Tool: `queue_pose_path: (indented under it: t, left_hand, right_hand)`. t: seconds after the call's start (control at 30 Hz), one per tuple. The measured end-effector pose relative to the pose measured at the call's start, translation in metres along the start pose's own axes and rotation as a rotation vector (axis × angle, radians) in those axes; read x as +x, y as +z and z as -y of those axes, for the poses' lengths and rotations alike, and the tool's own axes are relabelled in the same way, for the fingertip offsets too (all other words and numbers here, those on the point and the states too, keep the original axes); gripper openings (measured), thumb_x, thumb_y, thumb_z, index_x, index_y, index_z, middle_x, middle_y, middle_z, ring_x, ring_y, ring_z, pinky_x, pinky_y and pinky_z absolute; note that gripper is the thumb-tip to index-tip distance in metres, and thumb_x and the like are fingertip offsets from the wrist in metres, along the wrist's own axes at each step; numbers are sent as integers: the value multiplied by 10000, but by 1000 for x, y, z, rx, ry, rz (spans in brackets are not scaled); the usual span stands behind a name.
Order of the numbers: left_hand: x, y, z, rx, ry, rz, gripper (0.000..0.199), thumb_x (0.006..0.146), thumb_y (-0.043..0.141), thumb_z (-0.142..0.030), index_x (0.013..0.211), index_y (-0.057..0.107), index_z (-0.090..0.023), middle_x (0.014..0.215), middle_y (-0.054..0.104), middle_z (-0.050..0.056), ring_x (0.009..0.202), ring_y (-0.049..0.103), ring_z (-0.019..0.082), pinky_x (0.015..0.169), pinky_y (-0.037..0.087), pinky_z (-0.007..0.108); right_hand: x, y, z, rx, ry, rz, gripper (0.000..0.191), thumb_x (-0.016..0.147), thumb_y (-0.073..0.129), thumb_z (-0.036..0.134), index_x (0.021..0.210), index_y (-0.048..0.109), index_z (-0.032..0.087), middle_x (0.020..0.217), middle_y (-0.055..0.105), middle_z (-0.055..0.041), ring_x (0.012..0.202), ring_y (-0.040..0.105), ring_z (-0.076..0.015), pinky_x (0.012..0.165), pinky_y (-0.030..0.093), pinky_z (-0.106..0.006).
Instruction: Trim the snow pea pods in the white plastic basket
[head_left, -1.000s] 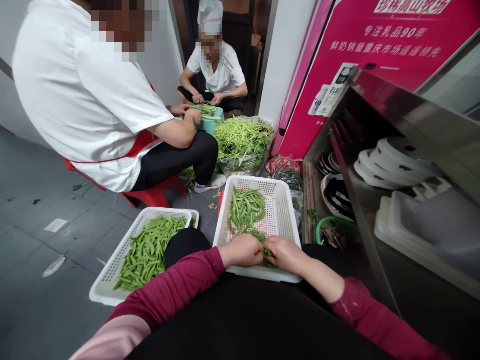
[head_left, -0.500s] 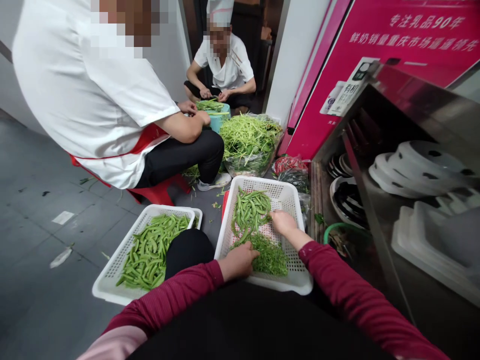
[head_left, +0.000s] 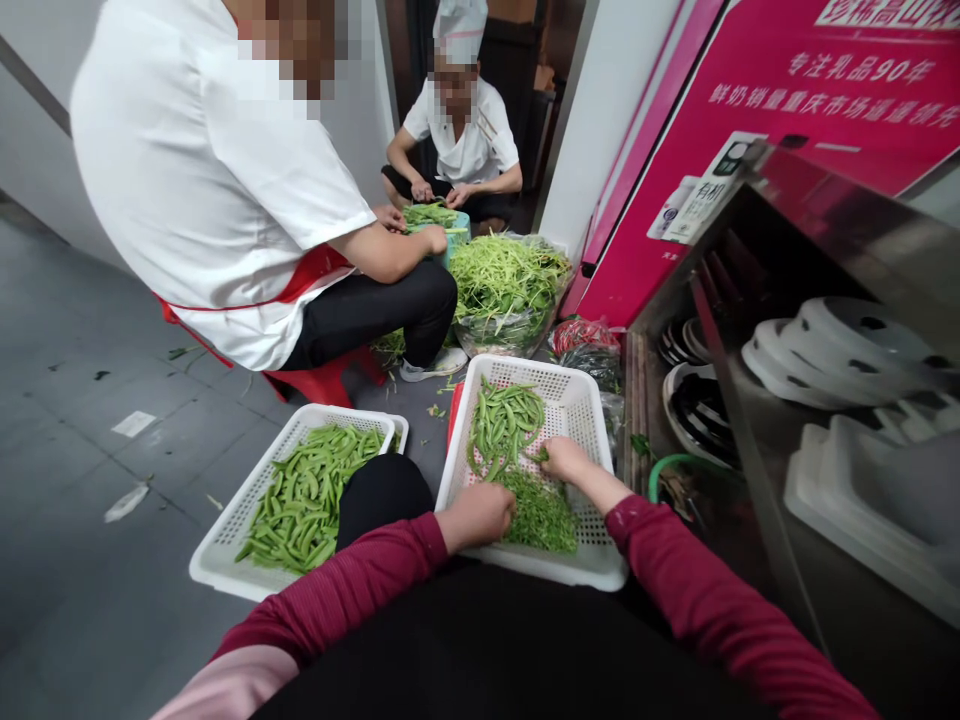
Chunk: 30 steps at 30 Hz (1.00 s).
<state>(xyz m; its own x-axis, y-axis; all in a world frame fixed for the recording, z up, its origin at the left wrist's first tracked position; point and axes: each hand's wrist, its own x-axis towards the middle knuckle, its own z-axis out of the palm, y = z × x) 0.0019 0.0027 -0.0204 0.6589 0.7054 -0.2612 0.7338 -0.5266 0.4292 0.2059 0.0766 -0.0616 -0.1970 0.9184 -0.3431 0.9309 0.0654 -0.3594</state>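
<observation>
My right hand (head_left: 564, 460) pinches a green pea pod (head_left: 538, 455) above the white perforated basket (head_left: 594, 420) in front of me. Curled closed over the near left part of that basket is my left hand (head_left: 480, 515); whatever its fingertips hold is hidden. Inside the basket, a heap of pea pods (head_left: 506, 425) lies at the far left, and a pile of small green trimmings (head_left: 544, 515) fills the near end beside my left hand. To the left, a second white basket (head_left: 214, 555) holds many pea pods (head_left: 300, 495), partly covered by my knee.
A co-worker in white (head_left: 247, 200) sits on a red stool (head_left: 330, 380); another person (head_left: 465, 140) squats behind. A bag of leafy greens (head_left: 510, 285) stands beyond my basket. Metal shelving with white dishes (head_left: 832, 350) borders the right, with a green-rimmed container (head_left: 675, 465) beneath.
My right hand has drawn slightly back from the pod heap, and a pod now shows in its fingers. My left fingers have curled in from the trimmings. The view has shifted slightly.
</observation>
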Motion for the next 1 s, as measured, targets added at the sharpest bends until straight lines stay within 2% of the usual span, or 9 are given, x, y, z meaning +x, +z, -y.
queue_pose_path:
  t: [0.13, 0.2, 0.3, 0.37, 0.6, 0.73, 0.83, 0.93, 1.0]
  left_hand:
    - [5, -7, -9, -59, -40, -67, 230, 781, 385, -181, 782, 613, -159, 770, 643, 76, 722, 589, 174, 678, 433, 272]
    - [9, -8, -18, -95, -10, -100, 245, 808, 370, -226, 792, 605, -159, 765, 638, 69, 708, 584, 169, 657, 425, 259]
    - [13, -8, -31, -121, 60, -144, 270, 834, 348, -276, 798, 587, -157, 744, 624, 56, 679, 574, 158, 630, 413, 244]
    - [13, -8, -38, -101, 85, -162, 267, 837, 341, -268, 776, 573, -151, 723, 612, 56, 660, 567, 156, 624, 408, 244]
    - [3, -15, -47, 45, 165, -227, 248, 831, 333, -239, 767, 552, -143, 720, 604, 68, 638, 560, 158, 610, 404, 251]
    - [-4, -14, -53, 46, 150, -233, 170, 748, 424, -220, 689, 563, -142, 669, 599, 57, 608, 547, 150, 597, 392, 243]
    - [-2, -19, -43, -52, 27, -284, 181, 732, 432, -219, 638, 570, -151, 617, 588, 35, 579, 524, 132, 566, 371, 224]
    - [5, -31, -18, -129, -188, -385, 227, 770, 381, -207, 694, 589, -153, 634, 591, 30, 606, 528, 128, 585, 374, 219]
    - [8, -40, -4, -134, -259, -400, 239, 788, 363, -195, 774, 598, -150, 684, 601, 40, 652, 544, 138, 620, 389, 227]
  right_hand:
    - [-36, -7, -2, 298, 72, 35, 161, 737, 505, 272, 720, 600, 143, 601, 632, -31, 532, 593, -129, 447, 431, -201]
    - [-57, -10, 1, 687, 167, 94, 189, 745, 491, 310, 697, 575, 147, 558, 610, -11, 460, 557, -101, 382, 402, -179]
    - [-81, -13, 10, 1308, 353, 150, 137, 661, 594, 279, 649, 546, 152, 493, 574, 14, 406, 511, -82, 337, 364, -157]
    - [-91, -13, 16, 1479, 409, 119, 122, 637, 620, 244, 647, 540, 152, 472, 568, 17, 390, 498, -80, 327, 356, -153]
    - [-105, -12, 29, 1614, 462, 31, 117, 658, 605, 217, 617, 517, 153, 441, 551, 15, 363, 480, -82, 331, 363, -169]
    - [-113, -9, 38, 1626, 327, 100, 131, 624, 638, 219, 621, 530, 145, 454, 552, 16, 389, 492, -88, 324, 337, -167]
    - [-122, -12, 44, 1619, 253, 172, 161, 597, 661, 234, 660, 541, 148, 486, 557, 24, 405, 493, -86, 337, 327, -169]
    - [-135, -17, 43, 1604, 275, 225, 180, 587, 664, 250, 677, 530, 168, 507, 549, 40, 414, 486, -81, 379, 356, -185]
    - [-141, -19, 38, 1591, 316, 237, 187, 588, 663, 249, 678, 512, 185, 529, 555, 41, 436, 499, -88, 420, 389, -203]
